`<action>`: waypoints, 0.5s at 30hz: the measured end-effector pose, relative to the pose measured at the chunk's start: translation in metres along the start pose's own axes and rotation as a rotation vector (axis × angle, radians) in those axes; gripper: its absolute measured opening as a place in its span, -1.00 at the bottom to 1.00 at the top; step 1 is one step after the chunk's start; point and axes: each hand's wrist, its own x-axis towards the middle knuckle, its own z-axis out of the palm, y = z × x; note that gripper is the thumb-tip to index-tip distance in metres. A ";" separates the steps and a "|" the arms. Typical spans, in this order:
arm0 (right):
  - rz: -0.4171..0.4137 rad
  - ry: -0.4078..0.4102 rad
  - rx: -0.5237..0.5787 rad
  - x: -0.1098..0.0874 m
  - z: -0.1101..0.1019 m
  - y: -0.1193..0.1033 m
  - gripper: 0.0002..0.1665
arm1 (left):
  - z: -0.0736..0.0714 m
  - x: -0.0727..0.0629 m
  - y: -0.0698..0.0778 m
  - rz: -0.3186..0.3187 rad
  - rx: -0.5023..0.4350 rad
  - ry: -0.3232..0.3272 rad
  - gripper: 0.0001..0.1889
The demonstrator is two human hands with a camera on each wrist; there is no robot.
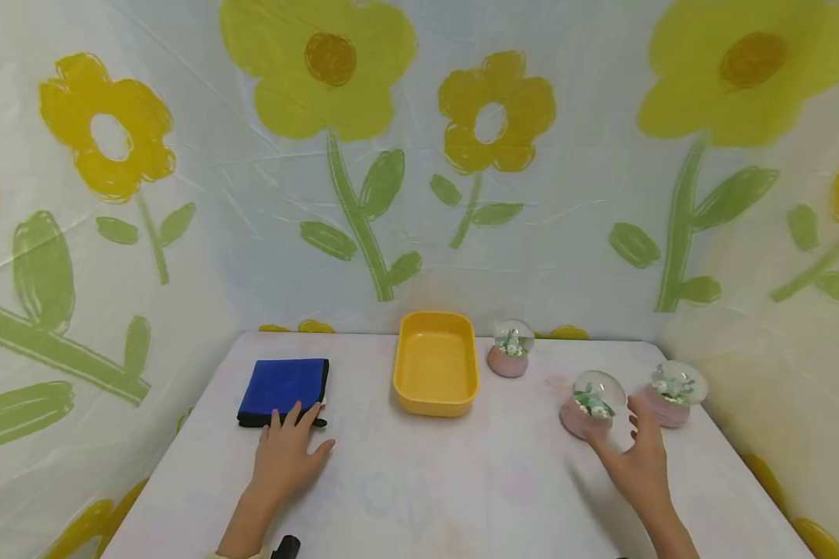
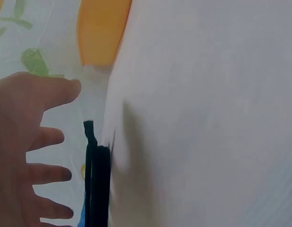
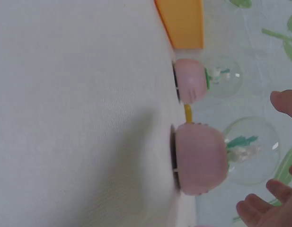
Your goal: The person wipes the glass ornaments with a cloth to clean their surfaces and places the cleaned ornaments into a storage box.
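Observation:
My left hand (image 1: 286, 453) hovers at the near edge of a folded blue cloth (image 1: 283, 387) with black trim, its fingers spread. In the left wrist view the fingertips stay apart from the cloth's black edge (image 2: 97, 184). My right hand (image 1: 636, 460) is held close to a snow globe (image 1: 591, 405) with a pink base, thumb and fingers parted around its near right side. A gap shows between those fingers and the glass dome (image 3: 253, 150) in the right wrist view. Another snow globe (image 1: 673, 393) stands just beyond the right fingers.
A yellow rectangular container (image 1: 436, 365) sits at the back middle of the white table (image 1: 419, 481). Right beside it stands a third snow globe (image 1: 510, 348). Flower-printed fabric (image 1: 559, 264) walls the table at the back and sides.

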 end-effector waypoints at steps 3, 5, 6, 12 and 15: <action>0.143 -0.074 0.021 0.003 -0.001 0.009 0.07 | -0.003 0.000 -0.004 -0.016 -0.032 -0.001 -0.30; 0.204 -0.113 0.053 0.006 0.001 0.015 0.09 | -0.006 0.000 -0.009 -0.021 -0.050 0.015 -0.35; 0.235 -0.127 0.073 0.008 0.003 0.018 0.11 | -0.007 0.000 -0.012 -0.024 -0.057 0.022 -0.37; 0.371 -0.138 0.152 0.014 0.013 0.029 0.20 | -0.016 0.005 -0.028 -0.048 -0.111 0.054 -0.47; 0.405 -0.162 0.172 0.017 0.015 0.034 0.22 | -0.021 0.010 -0.035 -0.055 -0.144 0.058 -0.51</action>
